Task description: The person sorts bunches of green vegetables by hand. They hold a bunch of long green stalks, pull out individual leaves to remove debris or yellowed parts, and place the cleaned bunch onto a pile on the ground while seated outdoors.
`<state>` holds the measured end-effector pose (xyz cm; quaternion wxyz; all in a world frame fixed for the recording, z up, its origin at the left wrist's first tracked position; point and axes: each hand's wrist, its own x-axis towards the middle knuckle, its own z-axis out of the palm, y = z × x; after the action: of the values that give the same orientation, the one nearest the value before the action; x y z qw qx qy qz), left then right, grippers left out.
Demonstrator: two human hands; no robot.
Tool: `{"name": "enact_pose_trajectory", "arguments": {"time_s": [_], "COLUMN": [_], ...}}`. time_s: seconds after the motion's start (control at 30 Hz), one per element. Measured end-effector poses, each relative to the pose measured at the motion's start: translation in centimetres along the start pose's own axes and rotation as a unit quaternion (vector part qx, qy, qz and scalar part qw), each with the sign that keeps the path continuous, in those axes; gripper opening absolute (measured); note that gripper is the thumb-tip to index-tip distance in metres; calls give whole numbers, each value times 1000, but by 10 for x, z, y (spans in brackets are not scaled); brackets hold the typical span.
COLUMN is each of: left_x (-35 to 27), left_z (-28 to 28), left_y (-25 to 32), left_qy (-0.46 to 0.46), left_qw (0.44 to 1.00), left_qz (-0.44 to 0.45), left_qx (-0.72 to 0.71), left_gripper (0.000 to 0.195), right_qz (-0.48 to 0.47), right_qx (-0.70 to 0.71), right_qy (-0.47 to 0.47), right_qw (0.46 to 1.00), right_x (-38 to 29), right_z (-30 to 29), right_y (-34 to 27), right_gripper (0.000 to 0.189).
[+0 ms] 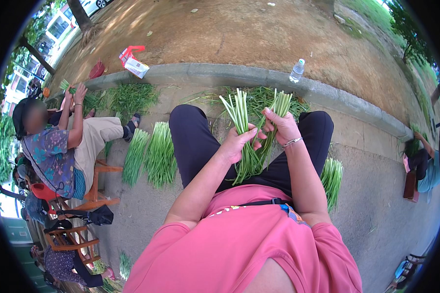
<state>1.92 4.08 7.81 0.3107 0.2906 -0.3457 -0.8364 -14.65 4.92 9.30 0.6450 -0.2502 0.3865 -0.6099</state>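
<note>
Between my knees, both hands hold long green stalks that look like Chinese chives, with pale cut ends up and leaves hanging down. My left hand (241,142) grips one bunch of stalks (244,110), its ends fanned apart. Close beside it, my right hand (285,128) is closed around a second bunch of stalks (281,102). The leaves of both bunches hang together over my lap, and I cannot tell them apart there. Loose green trimmings (258,99) lie on the pavement beyond my hands.
Neat chive bundles lie left (161,155) and right (332,183) of my legs. A stone kerb (220,73) runs ahead, with a water bottle (297,70) and a carton in a red bag (136,67). A seated person (55,146) handles stalks at left; another (427,164) sits far right.
</note>
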Motion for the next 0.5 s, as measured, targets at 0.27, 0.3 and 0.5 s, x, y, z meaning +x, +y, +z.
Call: {"name": "enact_pose_trajectory", "arguments": {"time_s": [0.27, 0.3, 0.5], "left_x": [-1, -2, -3], "left_z": [1, 5, -1], "left_y": [-2, 0, -1], "left_qy": [16, 19, 12], "left_qw": [1000, 1000, 999], "left_qz": [-5, -6, -17], "left_qx": [-6, -7, 33], "left_gripper": [14, 15, 14], "right_qz": [-13, -22, -51], "right_qx": [5, 9, 28], "right_qy": [19, 29, 42], "right_qw": [1000, 999, 997], "right_x": [0, 0, 1], "right_z": [-6, -5, -14], "right_y": [7, 6, -3], "right_gripper": [15, 16, 17]}}
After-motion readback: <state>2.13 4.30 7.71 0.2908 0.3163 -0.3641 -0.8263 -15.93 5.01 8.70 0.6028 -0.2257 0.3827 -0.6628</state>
